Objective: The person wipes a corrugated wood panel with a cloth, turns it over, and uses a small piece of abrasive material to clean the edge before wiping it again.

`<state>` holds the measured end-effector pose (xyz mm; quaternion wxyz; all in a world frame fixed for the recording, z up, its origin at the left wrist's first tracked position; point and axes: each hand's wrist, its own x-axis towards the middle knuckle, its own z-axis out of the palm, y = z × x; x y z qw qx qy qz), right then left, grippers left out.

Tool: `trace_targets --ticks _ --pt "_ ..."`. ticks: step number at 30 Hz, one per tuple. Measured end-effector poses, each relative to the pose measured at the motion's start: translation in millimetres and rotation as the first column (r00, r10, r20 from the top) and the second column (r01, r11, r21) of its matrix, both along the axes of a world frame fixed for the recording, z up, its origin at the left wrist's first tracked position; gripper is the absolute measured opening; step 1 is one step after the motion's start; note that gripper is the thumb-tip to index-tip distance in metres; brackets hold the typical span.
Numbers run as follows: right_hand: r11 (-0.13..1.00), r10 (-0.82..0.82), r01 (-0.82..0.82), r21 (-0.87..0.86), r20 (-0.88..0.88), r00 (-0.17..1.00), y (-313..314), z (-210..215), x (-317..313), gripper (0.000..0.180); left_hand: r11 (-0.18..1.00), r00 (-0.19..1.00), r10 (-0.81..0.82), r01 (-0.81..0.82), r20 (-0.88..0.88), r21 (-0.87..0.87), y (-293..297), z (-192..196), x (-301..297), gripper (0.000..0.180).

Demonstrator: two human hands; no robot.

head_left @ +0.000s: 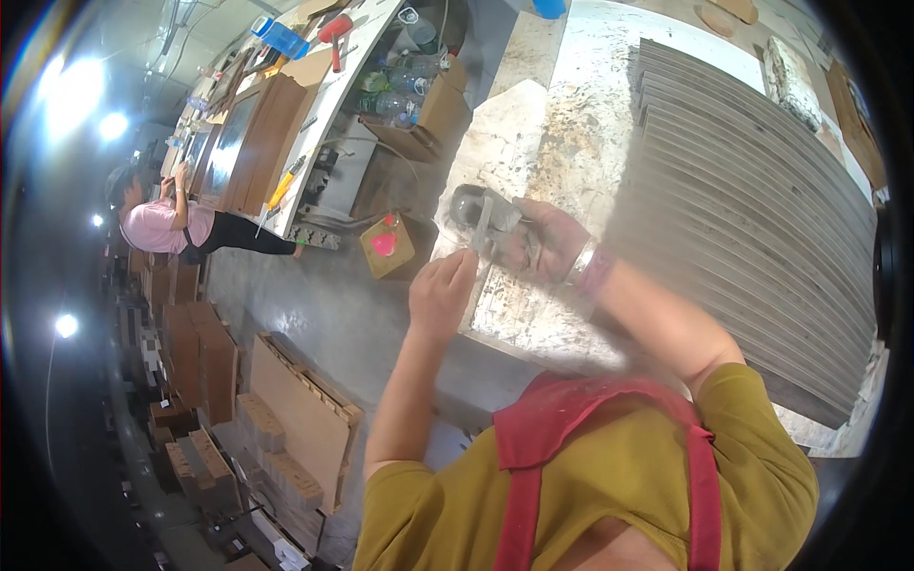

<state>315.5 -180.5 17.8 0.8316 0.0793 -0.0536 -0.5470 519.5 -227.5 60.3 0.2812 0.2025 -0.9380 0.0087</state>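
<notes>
My right hand (554, 244) is wrapped round a grey, cup-shaped tool (468, 205) with a dark rounded end, possibly a spray gun; its exact kind is not clear. It is held above the near left part of a white, paint-spotted worktable (519, 309). Close against it, my left hand (444, 293) is closed, fingertips pinched at the lower end of a narrow grey strip (483, 224). Whether that strip belongs to the tool cannot be made out. Right of my hands lie many long grey-brown slats (743, 219), side by side, partly blurred by haze.
A cardboard box (388, 249) with a pink item stands on the floor left of the table. Beyond it, a long bench (324, 124) carries brown panels, a red-headed mallet (335, 29) and a yellow tool (284, 186). Another person (157, 224) stands there. Panels (300, 409) are stacked lower left.
</notes>
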Motion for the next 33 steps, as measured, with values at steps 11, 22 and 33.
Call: trace_targets --ticks 11,22,33 --pt "0.996 -0.032 0.051 0.077 -0.238 0.971 13.6 5.0 -5.2 0.035 0.993 0.997 -0.032 0.039 0.073 -0.109 4.6 10.2 10.3 0.018" --pt "0.984 -0.029 0.078 0.161 -0.287 0.957 17.3 -36.5 -29.3 0.037 0.063 0.602 0.727 0.421 -0.331 0.905 -42.4 -5.9 -1.8 0.017" --pt "0.954 -0.056 0.152 0.258 -0.345 0.937 24.0 -28.5 -35.5 0.036 -0.066 0.791 0.593 0.235 -0.151 0.97 -147.8 -15.9 -34.5 0.016"
